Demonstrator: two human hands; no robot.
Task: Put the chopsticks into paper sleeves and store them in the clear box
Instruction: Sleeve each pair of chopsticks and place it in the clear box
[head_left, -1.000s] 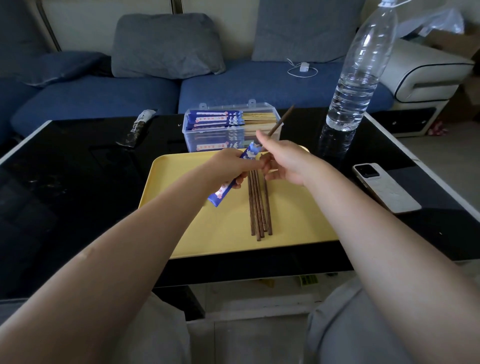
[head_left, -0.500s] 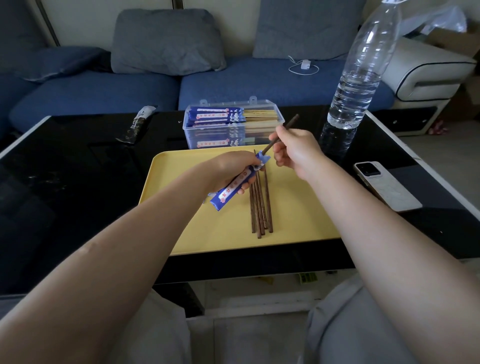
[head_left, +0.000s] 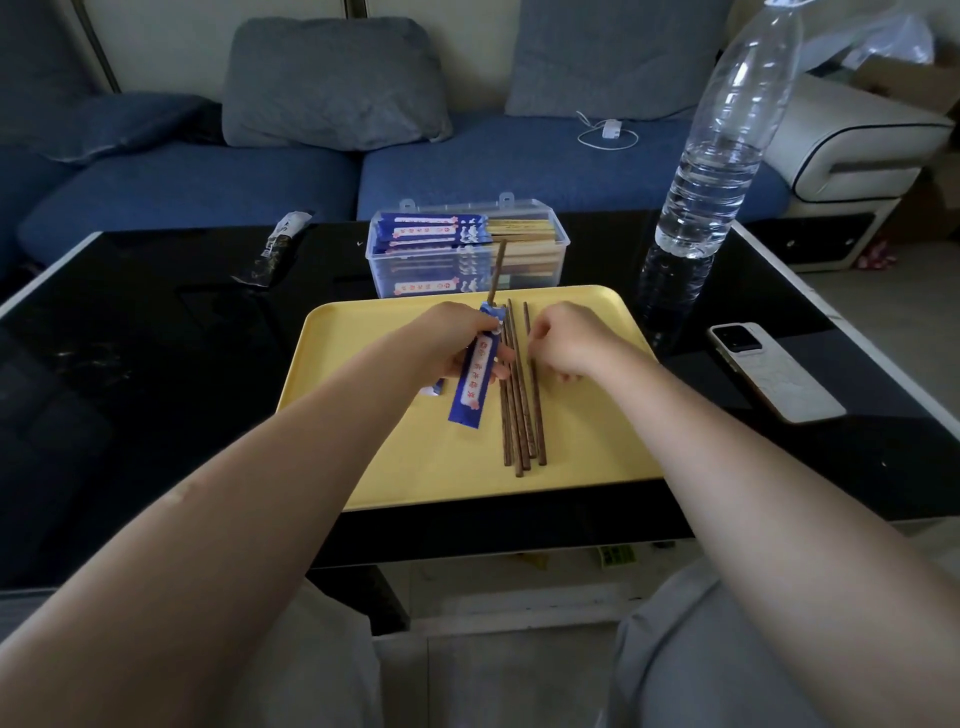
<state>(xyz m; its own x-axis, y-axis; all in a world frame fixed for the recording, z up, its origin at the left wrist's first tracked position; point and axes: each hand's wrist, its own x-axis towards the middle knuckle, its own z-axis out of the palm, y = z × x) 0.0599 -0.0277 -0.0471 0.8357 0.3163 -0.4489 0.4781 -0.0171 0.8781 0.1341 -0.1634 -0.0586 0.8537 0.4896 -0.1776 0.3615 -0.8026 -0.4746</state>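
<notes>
Surroundings: black glossy surface (head_left: 156, 364) carrying a yellow tray (head_left: 363, 467); clear box (head_left: 550, 254) just behind the tray's far edge, lid off, packed with sleeved chopsticks, blue ones on the left, tan ones on the right.
Right side: tall water bottle (head_left: 727, 145) standing upright near the tray's far right corner; white phone (head_left: 774, 371) lying face down, apart from the tray.
Left side: dark wrapper (head_left: 275, 249) lying on the surface, well apart from the tray.
Behind: blue sofa (head_left: 197, 182) with grey cushions; white charger (head_left: 609, 130) with its cable on the seat.
Obstructions: none between hands and box; bottle off to the right.
Loose chopsticks (head_left: 519, 415): brown wooden bundle lying lengthwise on the tray, between the two hands.
Left hand (head_left: 452, 343): grip clamped round a blue paper sleeve (head_left: 475, 384), tilted, open end toward the box; one chopstick (head_left: 497, 270) standing partly out of its top.
Right hand (head_left: 566, 338): knuckles up over the tray, fingers curled down at the rightmost loose chopstick; whether pinching it, cannot tell.
</notes>
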